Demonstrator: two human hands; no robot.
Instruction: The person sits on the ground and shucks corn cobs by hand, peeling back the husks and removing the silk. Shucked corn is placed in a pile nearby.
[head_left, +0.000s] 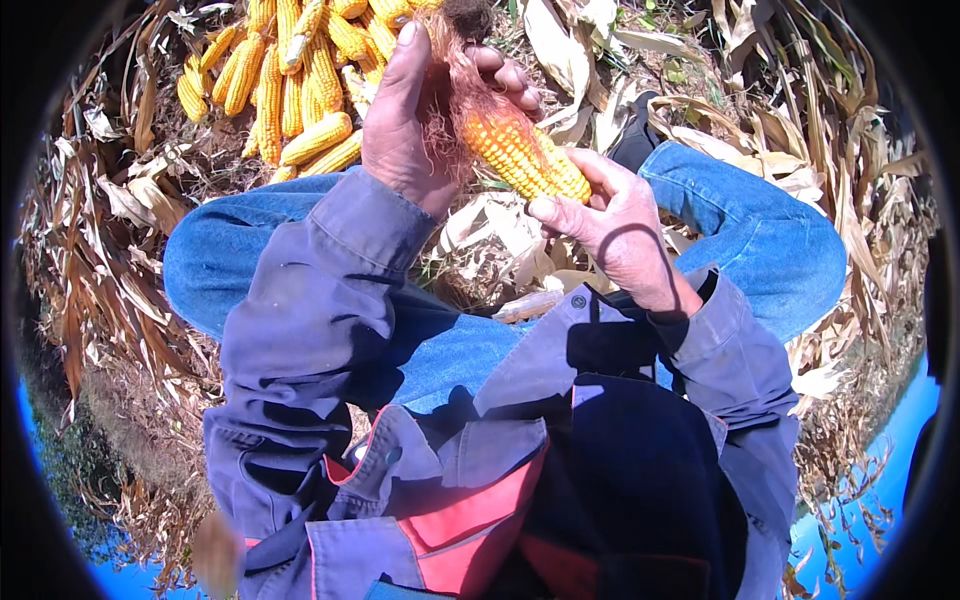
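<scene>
A yellow ear of corn (525, 157) is held up in front of me, slanting down to the right, with reddish-brown corn silk (465, 97) over its upper end and a dark silk tuft beyond. My right hand (615, 217) pinches the ear's lower right end between thumb and fingers. At the silk-covered end is my left hand (420, 120), its palm against the silk and its thumb pointing up; the fingers show behind the silk. Whether it grips the ear is partly hidden. A pile of husked yellow corn ears (300, 82) lies on the ground beyond my left knee.
My bent legs in blue jeans (757, 225) frame loose pale husks (510, 232) on the ground. Dry corn stalks and leaves (120, 225) lie thickly to the left, with more dry leaves (825, 157) to the right. A dark shoe (637, 135) shows near my right knee.
</scene>
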